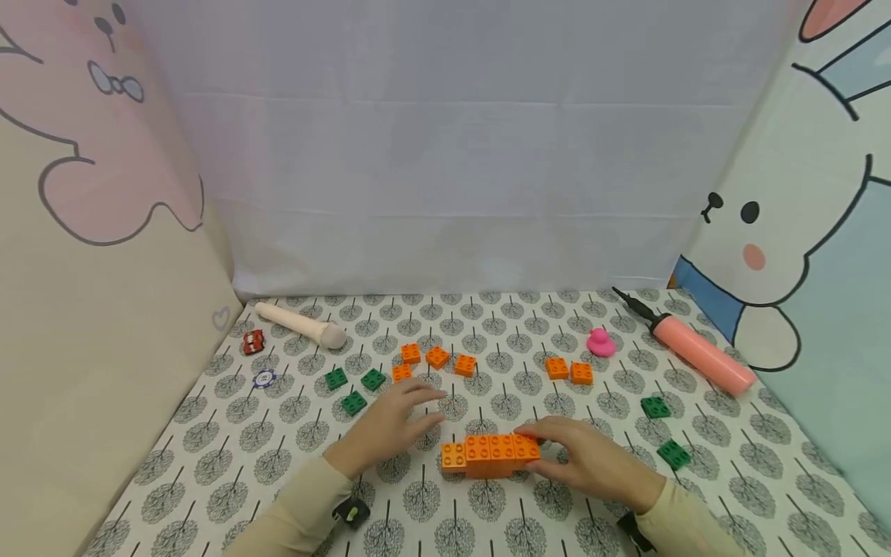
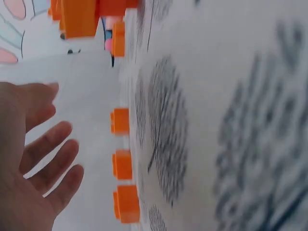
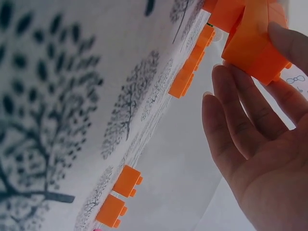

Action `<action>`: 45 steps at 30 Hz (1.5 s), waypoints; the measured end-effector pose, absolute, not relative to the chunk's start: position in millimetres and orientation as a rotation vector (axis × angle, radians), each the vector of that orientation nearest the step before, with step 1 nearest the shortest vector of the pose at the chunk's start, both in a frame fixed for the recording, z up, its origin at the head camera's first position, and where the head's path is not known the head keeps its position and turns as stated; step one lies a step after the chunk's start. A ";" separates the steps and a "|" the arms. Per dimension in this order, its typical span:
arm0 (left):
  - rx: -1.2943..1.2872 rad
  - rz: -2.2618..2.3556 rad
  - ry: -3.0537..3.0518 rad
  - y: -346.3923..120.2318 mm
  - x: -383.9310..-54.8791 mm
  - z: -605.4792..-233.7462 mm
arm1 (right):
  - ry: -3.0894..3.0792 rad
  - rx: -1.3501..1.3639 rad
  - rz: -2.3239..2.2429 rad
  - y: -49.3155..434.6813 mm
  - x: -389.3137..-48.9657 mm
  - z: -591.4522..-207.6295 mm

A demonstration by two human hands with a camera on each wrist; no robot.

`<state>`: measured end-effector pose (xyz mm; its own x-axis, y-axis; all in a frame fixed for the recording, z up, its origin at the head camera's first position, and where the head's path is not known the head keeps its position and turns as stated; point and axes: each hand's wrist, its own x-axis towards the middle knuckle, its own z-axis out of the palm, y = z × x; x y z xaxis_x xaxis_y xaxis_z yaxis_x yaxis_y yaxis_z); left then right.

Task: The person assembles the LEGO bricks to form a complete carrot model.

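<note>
In front of me lies a joined block of orange toy building bricks [image 1: 490,456], with one lower brick [image 1: 453,458] at its left end. My right hand [image 1: 592,460] pinches the right end of the block between thumb and fingers. The right wrist view shows the thumb on one side of the orange bricks [image 3: 257,45] and fingers on the other. My left hand [image 1: 386,425] hovers left of the block, fingers spread and holding nothing. Loose orange bricks [image 1: 437,357] lie beyond it, and green bricks [image 1: 353,403] lie to its left.
Two orange bricks [image 1: 557,368] and a pink duck [image 1: 601,343] sit at back right, near a pink pump [image 1: 703,354]. More green bricks [image 1: 655,408] lie right. At back left are a microphone-like object [image 1: 302,325], a red toy car [image 1: 254,342] and a chip [image 1: 264,378].
</note>
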<state>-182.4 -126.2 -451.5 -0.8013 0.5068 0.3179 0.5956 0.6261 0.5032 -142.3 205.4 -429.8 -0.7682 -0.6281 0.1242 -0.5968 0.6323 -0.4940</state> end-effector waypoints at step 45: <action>-0.755 -1.073 -2.671 -146.2 -175.0 -443.0 | 2.777 -1.013 -0.803 203.3 -142.9 -427.8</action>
